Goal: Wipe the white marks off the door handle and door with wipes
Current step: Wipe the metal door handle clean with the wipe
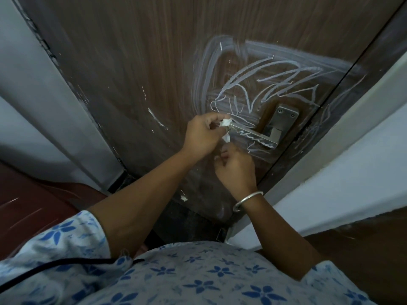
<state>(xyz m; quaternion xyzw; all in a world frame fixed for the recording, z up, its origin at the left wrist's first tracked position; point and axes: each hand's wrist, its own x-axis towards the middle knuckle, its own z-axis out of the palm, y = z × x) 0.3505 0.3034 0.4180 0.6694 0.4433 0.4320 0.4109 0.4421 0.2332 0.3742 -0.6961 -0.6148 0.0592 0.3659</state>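
Floral sleeve nearest. My left hand pinches the wipe against the door handle at its left tip. My right hand curls just below, grip unclear. White marks cover handle and door; I judge the job barely begun.

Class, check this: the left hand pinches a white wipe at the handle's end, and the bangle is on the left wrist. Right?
No. The head view shows the bangle on the right wrist; the left hand does pinch the wipe at the handle end.
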